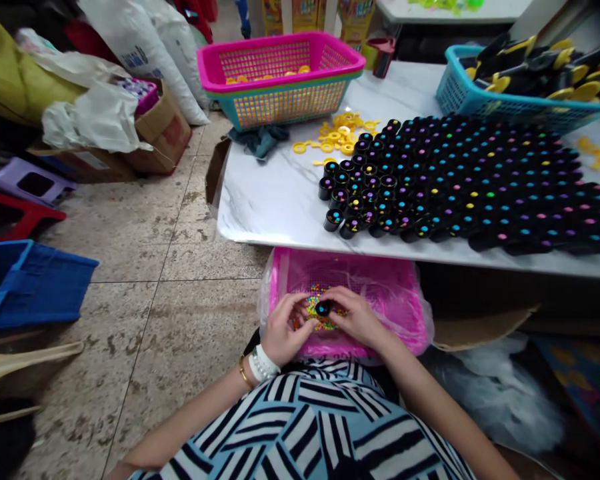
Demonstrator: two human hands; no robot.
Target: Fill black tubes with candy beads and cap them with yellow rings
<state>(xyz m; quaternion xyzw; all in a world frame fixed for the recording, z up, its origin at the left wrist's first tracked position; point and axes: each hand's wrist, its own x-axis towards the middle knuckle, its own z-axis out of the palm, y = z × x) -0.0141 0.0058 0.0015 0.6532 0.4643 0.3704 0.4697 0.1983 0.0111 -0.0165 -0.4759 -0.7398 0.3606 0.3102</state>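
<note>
My right hand (355,317) grips a small black cup (323,309) with a blue bead showing in its mouth. Facing it, my left hand (286,327) has its fingers curved and its thumb apart from them, with beads visible in the gap. Both hands are over a pink basket (410,293) lined with clear plastic. Many small coloured beads (317,292) lie in the basket beneath them. On the table above stand rows of similar black cups (420,187), many with a coloured bead visible inside.
The white table (270,200) has its front edge just beyond the basket. Yellow ring-shaped parts (343,133) lie near stacked pink and teal baskets (285,87). A blue basket (505,103) holds black and yellow pieces. A blue bin (40,287) stands on the floor at left.
</note>
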